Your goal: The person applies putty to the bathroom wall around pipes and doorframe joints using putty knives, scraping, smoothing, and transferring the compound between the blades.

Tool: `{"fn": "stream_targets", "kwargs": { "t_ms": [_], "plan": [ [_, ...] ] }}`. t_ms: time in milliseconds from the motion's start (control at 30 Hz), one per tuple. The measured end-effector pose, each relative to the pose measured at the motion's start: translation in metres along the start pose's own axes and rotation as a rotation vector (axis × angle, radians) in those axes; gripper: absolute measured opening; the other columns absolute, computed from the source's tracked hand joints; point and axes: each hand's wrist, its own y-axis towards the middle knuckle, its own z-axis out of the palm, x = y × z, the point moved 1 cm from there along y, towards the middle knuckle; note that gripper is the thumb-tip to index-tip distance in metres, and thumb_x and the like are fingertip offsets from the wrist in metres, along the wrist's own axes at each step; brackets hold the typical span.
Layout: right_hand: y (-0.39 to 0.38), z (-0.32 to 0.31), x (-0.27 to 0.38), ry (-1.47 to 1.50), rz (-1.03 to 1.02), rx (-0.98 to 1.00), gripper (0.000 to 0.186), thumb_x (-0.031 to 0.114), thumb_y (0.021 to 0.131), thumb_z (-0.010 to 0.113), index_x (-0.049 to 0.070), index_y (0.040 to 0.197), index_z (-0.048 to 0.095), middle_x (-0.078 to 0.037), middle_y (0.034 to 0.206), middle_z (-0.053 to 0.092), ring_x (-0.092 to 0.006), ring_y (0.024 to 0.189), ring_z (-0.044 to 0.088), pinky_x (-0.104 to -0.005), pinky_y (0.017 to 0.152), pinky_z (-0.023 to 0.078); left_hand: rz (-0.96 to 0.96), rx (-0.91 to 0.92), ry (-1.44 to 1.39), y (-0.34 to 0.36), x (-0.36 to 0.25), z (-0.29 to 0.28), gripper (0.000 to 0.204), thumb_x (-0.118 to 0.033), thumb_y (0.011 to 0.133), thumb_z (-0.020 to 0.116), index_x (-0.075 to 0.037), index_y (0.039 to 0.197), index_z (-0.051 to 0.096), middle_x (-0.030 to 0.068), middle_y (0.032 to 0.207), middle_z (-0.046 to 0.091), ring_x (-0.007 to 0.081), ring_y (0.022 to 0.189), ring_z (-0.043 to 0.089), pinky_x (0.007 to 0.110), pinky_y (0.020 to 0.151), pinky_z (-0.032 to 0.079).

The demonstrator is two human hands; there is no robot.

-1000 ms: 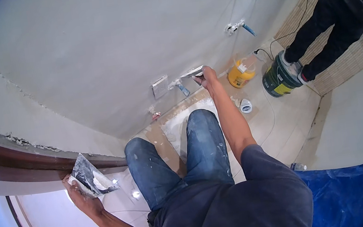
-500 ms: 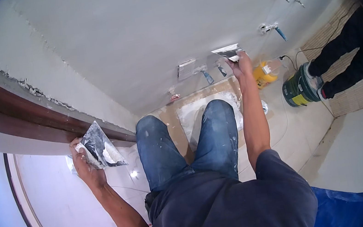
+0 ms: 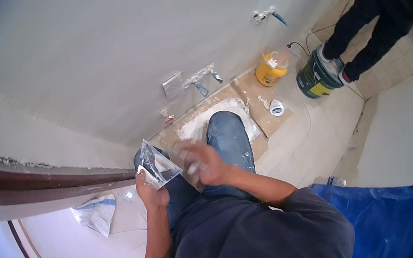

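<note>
Low in front of me, over my left thigh, my left hand (image 3: 150,189) grips a square metal plastering plate (image 3: 162,168) smeared with white filler. My right hand (image 3: 203,163) is beside the plate's right edge, smeared by motion; whatever its fingers may hold is unclear. My jeans-clad knees point at the grey plastered wall (image 3: 86,61). Low on that wall are a square fitting (image 3: 173,85), a blue pipe stub (image 3: 201,88) and a small red stub (image 3: 168,117). A white-smeared board (image 3: 237,124) lies on brown cardboard (image 3: 272,125) beneath them.
At right, a co-worker's dark-trousered legs (image 3: 360,17) rest their feet on a green bucket (image 3: 310,80). Beside it stand a yellow container (image 3: 270,72) and a white lid (image 3: 276,107). A dark wooden frame (image 3: 55,179) runs along the left; blue sheeting (image 3: 387,209) lies at lower right.
My right hand has come down and left from the wall fittings to the plate. My left hand has moved right with the plate, to above my left thigh.
</note>
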Motion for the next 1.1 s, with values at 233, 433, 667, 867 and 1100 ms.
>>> {"fn": "stream_targets", "kwargs": {
  "t_ms": [233, 433, 667, 867, 1100],
  "plan": [
    [0.001, 0.008, 0.001, -0.58, -0.405, 0.225, 0.067, 0.009, 0.075, 0.073, 0.023, 0.139, 0.058, -0.01, 0.14, 0.054, -0.0329, 0.126, 0.054, -0.0405, 0.097, 0.054, -0.159, 0.103, -0.021, 0.004, 0.003, -0.005, 0.04, -0.027, 0.102, 0.039, 0.0, 0.128, 0.053, 0.0173, 0.119, 0.064, 0.0319, 0.109, 0.065, 0.047, 0.095, 0.053],
    [0.001, -0.012, -0.027, -0.814, -0.175, 0.287, 0.075, 0.004, 0.069, 0.07, 0.026, 0.139, 0.058, -0.008, 0.138, 0.054, -0.0301, 0.125, 0.053, -0.0379, 0.098, 0.054, -0.034, -0.001, 0.032, 0.004, -0.006, -0.022, 0.032, -0.022, 0.102, 0.046, -0.002, 0.125, 0.057, 0.0125, 0.121, 0.066, 0.027, 0.109, 0.066, 0.042, 0.095, 0.053],
    [-0.047, 0.002, -0.076, -0.26, 0.273, 0.162, 0.05, 0.01, 0.096, 0.058, 0.008, 0.145, 0.048, -0.014, 0.134, 0.059, -0.0331, 0.119, 0.059, -0.0421, 0.098, 0.053, 0.091, 0.098, 0.04, -0.011, -0.046, -0.002, 0.033, -0.023, 0.101, 0.05, -0.002, 0.124, 0.06, 0.0101, 0.116, 0.067, 0.021, 0.104, 0.066, 0.036, 0.093, 0.052],
    [-0.06, 0.022, -0.086, 1.244, 0.719, -0.209, 0.051, 0.043, 0.108, 0.039, 0.011, 0.147, 0.043, -0.011, 0.134, 0.062, -0.0283, 0.121, 0.062, -0.055, 0.092, 0.055, 0.03, 0.059, 0.134, -0.008, -0.039, -0.029, 0.04, -0.029, 0.104, 0.045, -0.003, 0.132, 0.055, 0.0108, 0.126, 0.065, 0.026, 0.114, 0.064, 0.041, 0.1, 0.051],
    [-0.041, 0.002, -0.081, 1.32, 0.595, -0.233, 0.064, 0.057, 0.103, 0.035, 0.012, 0.148, 0.044, -0.012, 0.139, 0.06, -0.0334, 0.124, 0.06, -0.0592, 0.092, 0.053, -0.028, 0.062, 0.131, -0.004, -0.026, -0.029, 0.048, -0.031, 0.104, 0.044, 0.002, 0.138, 0.052, 0.015, 0.136, 0.06, 0.0281, 0.125, 0.058, 0.042, 0.11, 0.042]
  ]
}}
